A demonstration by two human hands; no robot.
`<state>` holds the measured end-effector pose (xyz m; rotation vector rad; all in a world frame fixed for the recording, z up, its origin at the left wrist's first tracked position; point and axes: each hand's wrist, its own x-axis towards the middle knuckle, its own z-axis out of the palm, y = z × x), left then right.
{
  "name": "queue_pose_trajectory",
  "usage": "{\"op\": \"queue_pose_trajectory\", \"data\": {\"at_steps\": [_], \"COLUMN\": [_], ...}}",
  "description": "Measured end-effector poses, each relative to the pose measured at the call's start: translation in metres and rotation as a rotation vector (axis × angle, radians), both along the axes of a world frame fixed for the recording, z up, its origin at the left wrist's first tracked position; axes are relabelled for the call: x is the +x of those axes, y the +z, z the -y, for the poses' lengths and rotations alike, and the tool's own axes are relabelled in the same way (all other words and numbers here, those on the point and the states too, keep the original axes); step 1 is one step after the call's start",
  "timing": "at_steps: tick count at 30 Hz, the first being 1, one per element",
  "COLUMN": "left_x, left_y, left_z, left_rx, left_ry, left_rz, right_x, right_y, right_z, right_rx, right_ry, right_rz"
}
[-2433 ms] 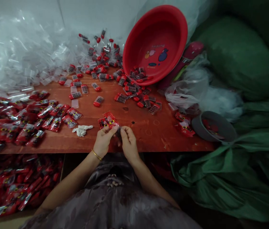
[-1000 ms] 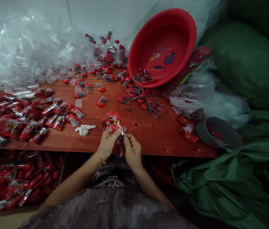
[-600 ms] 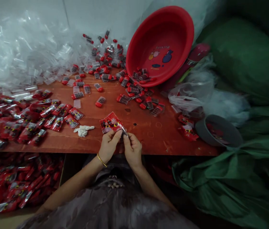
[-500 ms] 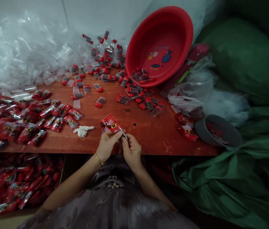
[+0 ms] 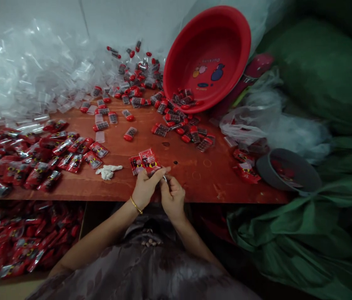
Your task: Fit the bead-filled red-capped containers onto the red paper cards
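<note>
At the table's (image 5: 194, 187) near edge the left hand (image 5: 144, 189) pinches a red packet (image 5: 150, 161), and the right hand (image 5: 172, 196), touching it, is closed on the packet's clear end; beyond lie loose capsules (image 5: 176, 121) and a tipped red basin (image 5: 208, 58)

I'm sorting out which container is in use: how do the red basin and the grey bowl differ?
The red basin is far larger than the grey bowl. The red basin is tipped on its side at the back of the table, mouth toward the camera; the grey bowl leans at the table's right edge. Small red-capped items spill from the red basin; the grey bowl holds something red. Both are round and open.
</note>
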<state>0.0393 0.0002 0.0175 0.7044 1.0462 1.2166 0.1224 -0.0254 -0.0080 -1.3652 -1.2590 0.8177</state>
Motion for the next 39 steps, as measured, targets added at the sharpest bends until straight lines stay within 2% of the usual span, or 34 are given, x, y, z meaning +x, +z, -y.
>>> {"op": "queue_pose_trajectory", "data": {"at_steps": [3, 7, 10, 14, 16, 21, 26, 28, 34, 39], "left_x": [-0.004, -0.008, -0.007, -0.004, -0.003, -0.003, -0.009, -0.011, -0.007, -0.003], "left_y": [0.000, 0.001, 0.001, -0.001, -0.003, -0.002, 0.008, 0.012, 0.015, 0.009], "left_z": [-0.001, -0.005, -0.004, 0.003, 0.006, 0.010, 0.002, -0.002, -0.002, -0.001], "left_rx": [0.004, -0.036, -0.095, -0.089, -0.086, -0.091, -0.065, -0.086, -0.107, -0.082], "left_ry": [-0.022, 0.058, -0.004, -0.035, -0.029, -0.096, -0.010, -0.015, -0.168, -0.173], "left_rz": [0.010, 0.147, 0.157, 0.102, 0.071, 0.052, 0.149, 0.152, 0.147, 0.107], "right_x": [0.001, -0.001, -0.003, -0.002, -0.001, 0.002, 0.007, 0.009, 0.009, 0.010], "right_y": [0.000, -0.005, -0.006, -0.003, -0.001, 0.005, 0.007, 0.006, 0.010, 0.010], "right_z": [-0.001, 0.002, 0.003, 0.001, -0.001, -0.006, -0.004, -0.001, 0.001, -0.003], "right_rx": [0.003, -0.105, -0.170, -0.088, -0.080, -0.194, -0.172, -0.158, -0.124, -0.063], "right_ry": [0.010, 0.065, 0.075, 0.000, 0.007, 0.135, 0.224, 0.242, 0.146, 0.116], "right_rz": [-0.042, -0.117, -0.172, -0.144, -0.160, -0.336, -0.352, -0.353, -0.343, -0.319]}}
